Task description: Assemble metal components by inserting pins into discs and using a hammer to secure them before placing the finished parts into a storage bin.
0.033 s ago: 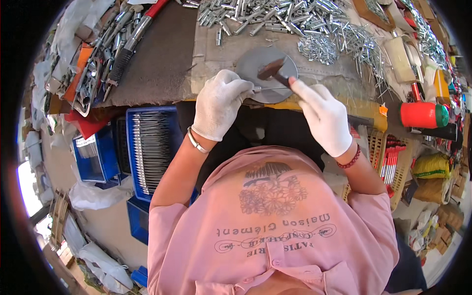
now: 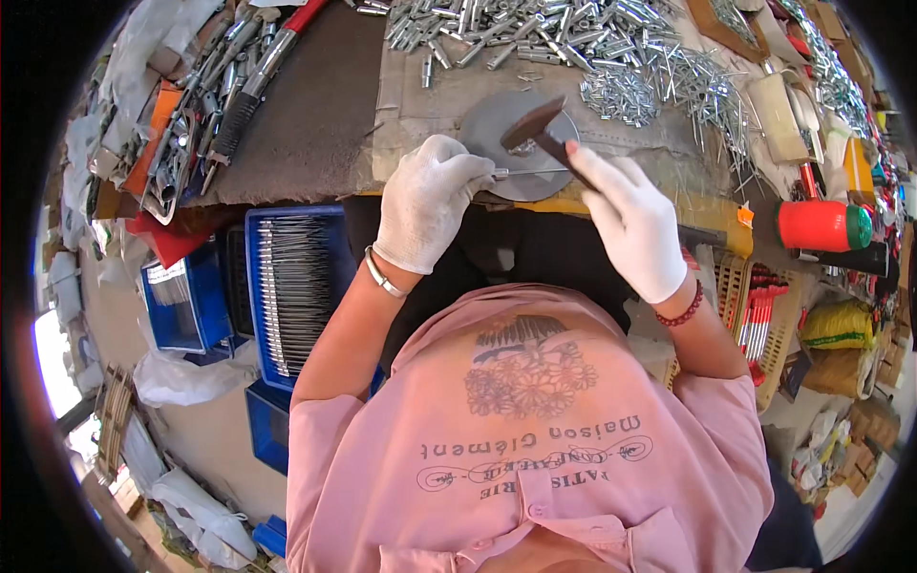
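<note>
A thin metal rod with a silver sleeve at its left end is held level across the lower part of a round grey plate, the clock's centre; whether they touch cannot be told. The sleeve is pinched by the white-gloved left hand at 8 o'clock. A dark hammer is clasped by the white-gloved right hand at 4. Silver tubes are heaped at 12, small metal pieces at 2. Farther out, metal rods are stacked in a blue bin at 8.
</note>
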The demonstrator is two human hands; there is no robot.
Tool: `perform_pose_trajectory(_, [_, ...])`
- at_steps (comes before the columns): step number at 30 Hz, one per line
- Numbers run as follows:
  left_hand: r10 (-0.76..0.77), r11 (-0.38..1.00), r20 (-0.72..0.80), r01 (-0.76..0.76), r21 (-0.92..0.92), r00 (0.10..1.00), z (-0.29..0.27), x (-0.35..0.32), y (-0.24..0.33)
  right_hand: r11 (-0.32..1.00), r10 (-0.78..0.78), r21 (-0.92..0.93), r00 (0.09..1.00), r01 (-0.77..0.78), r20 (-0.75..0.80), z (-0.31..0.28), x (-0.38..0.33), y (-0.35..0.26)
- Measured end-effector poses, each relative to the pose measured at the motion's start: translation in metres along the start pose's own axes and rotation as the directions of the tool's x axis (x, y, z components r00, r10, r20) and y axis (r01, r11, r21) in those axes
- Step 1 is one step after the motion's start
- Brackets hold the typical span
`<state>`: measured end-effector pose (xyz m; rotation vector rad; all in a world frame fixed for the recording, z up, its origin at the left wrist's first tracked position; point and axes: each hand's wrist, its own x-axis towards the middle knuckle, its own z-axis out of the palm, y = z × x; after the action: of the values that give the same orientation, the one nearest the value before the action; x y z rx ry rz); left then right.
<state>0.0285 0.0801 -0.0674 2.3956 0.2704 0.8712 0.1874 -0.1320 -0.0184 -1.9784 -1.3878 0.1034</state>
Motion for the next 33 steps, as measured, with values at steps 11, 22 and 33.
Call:
perform_pose_trajectory(11, [-0.057,0.995,-0.041,0.054,-0.081,0.998,0.01,-0.01,-0.008,0.993,-0.091,0.048,0.949,0.111,-0.301,0.0,-0.007,-0.001])
perform_pose_trajectory(22, [-0.061,0.993,0.025,0.063,-0.098,0.998,0.004,-0.007,-0.009,0.946,-0.062,-0.317,0.997,0.072,0.042,0.003,0.021,0.008])
perform_pose_trajectory(33, [-0.397,0.913,-0.121,0.379,-0.149,0.91,0.006,-0.031,0.039,0.774,0.348,0.284,0.755,-0.565,0.555,0.024,-0.006,-0.025])
